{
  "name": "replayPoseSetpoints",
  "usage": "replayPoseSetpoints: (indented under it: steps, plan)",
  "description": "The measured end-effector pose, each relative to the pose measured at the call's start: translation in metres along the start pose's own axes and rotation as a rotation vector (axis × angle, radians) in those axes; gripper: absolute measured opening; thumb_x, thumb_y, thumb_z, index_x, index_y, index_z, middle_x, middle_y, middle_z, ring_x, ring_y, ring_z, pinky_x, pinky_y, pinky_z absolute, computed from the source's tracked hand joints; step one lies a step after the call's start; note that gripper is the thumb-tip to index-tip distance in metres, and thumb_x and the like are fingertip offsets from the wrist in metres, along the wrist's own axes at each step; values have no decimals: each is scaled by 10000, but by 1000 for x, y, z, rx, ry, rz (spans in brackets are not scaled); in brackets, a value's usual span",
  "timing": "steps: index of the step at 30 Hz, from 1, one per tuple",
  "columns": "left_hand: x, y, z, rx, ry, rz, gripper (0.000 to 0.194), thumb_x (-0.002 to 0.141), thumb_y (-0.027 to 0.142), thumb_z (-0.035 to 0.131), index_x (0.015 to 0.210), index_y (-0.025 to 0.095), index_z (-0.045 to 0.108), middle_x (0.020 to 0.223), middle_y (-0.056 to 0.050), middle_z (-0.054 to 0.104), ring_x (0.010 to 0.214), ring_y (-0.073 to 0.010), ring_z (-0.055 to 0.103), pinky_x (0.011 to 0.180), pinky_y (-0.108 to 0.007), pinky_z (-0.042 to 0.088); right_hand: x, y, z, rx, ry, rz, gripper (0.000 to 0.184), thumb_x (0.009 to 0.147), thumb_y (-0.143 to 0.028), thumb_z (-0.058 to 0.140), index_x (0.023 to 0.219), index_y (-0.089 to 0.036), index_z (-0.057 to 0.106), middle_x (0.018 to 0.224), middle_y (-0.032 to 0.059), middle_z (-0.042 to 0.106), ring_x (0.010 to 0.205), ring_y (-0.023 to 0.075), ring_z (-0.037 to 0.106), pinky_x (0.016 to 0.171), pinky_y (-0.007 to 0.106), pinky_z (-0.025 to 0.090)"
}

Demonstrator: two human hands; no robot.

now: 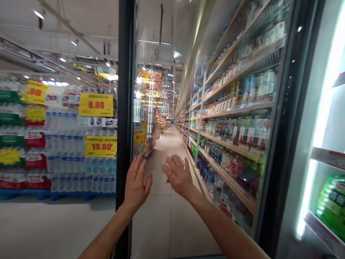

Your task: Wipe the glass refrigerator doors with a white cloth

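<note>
The glass door point(159, 223) stands swung open in front of me, framed in black. My left hand point(136, 183) is at the door's left side, where the black frame point(125, 118) meets the glass. Its fingers are stretched up and the thumb is apart; nothing shows in it. Flat against the glass, my right hand point(179, 176) presses a pale crumpled cloth point(165, 167), which shows around its fingertips. Motion blur and the fingers hide most of the cloth, so its material is unclear.
Behind the glass, drink shelves point(234, 144) run along a long aisle point(164, 144). At left, stacked bottle packs point(67, 158) stand on blue pallets point(67, 195), with yellow price signs point(96, 105). On the right, a lit fridge interior holds a green package point(332, 205).
</note>
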State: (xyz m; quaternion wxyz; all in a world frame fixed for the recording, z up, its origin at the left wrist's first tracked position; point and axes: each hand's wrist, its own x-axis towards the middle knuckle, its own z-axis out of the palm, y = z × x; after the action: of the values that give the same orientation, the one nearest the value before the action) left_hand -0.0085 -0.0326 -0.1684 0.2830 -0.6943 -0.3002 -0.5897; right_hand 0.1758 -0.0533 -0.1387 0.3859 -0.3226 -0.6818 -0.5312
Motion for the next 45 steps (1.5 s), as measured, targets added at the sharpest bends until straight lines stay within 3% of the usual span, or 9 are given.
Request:
replayPoseSetpoints:
  steps: [5, 11, 18, 22, 24, 30, 36, 42, 45]
  plan:
    - [7, -2, -16, -50, 57, -10, 658, 781, 169, 519, 1370, 202, 226, 1422, -122, 268, 1309, -276, 258, 1053, -480, 279, 42, 11, 2, -49, 65, 308, 490, 795, -208, 481, 1281, -193, 419, 1366, 116, 411, 1337, 242, 224, 1088, 506, 96]
    - [6, -8, -27, -52, 54, 11, 647, 786, 154, 503, 1369, 203, 225, 1410, -120, 284, 1299, -267, 279, 1042, -468, 304, 25, -34, 21, 87, -31, -144, 388, 831, -238, 456, 1217, -268, 473, 1333, 27, 468, 1319, 193, 270, 1098, 485, 92]
    - [18, -13, -40, -16, 166, -61, 624, 770, 156, 524, 1343, 180, 277, 1404, -139, 288, 1306, -271, 261, 1058, -488, 257, 75, -26, 25, 43, 0, 101, 446, 840, -244, 435, 1284, -231, 400, 1393, 75, 380, 1331, 245, 238, 1075, 541, 95]
    - [19, -23, -44, 6, 158, -88, 611, 781, 178, 518, 1342, 182, 277, 1411, -138, 277, 1305, -267, 264, 1057, -481, 261, 56, -48, 34, 139, -66, -252, 357, 855, -241, 417, 1208, -245, 470, 1378, 43, 407, 1321, 213, 264, 1081, 520, 146]
    - [19, -25, -45, 13, 152, -90, 607, 787, 184, 509, 1345, 192, 271, 1415, -131, 273, 1305, -268, 264, 1055, -485, 264, 61, -50, 38, 147, -82, -307, 353, 861, -240, 410, 1208, -250, 469, 1373, 40, 414, 1314, 209, 279, 1080, 521, 160]
    - [31, -17, -44, -5, 178, -83, 609, 783, 193, 510, 1344, 190, 272, 1414, -131, 272, 1306, -272, 260, 1056, -492, 254, 110, -20, 27, 48, -37, 48, 444, 857, -244, 405, 1299, -255, 372, 1414, 62, 345, 1334, 244, 231, 1075, 563, 95]
    - [40, -17, -43, -20, 179, -48, 614, 776, 187, 514, 1342, 180, 275, 1415, -135, 268, 1308, -269, 254, 1061, -480, 244, 74, -19, 23, 31, -46, -296, 392, 857, -261, 416, 1248, -267, 430, 1370, 6, 417, 1320, 201, 254, 1101, 504, 73]
    - [60, -5, -36, -37, 167, 11, 612, 781, 200, 500, 1343, 191, 258, 1424, -129, 249, 1319, -269, 228, 1059, -474, 236, 120, 32, 11, -76, 25, 158, 486, 834, -216, 433, 1314, -245, 359, 1409, 73, 348, 1330, 245, 234, 1076, 550, 95]
    - [68, 1, -32, -31, 157, 45, 613, 788, 208, 483, 1350, 200, 239, 1427, -123, 247, 1323, -270, 220, 1055, -470, 239, 101, 36, 4, -90, 23, 138, 491, 822, -230, 459, 1305, -232, 372, 1400, 79, 365, 1334, 241, 227, 1079, 525, 112]
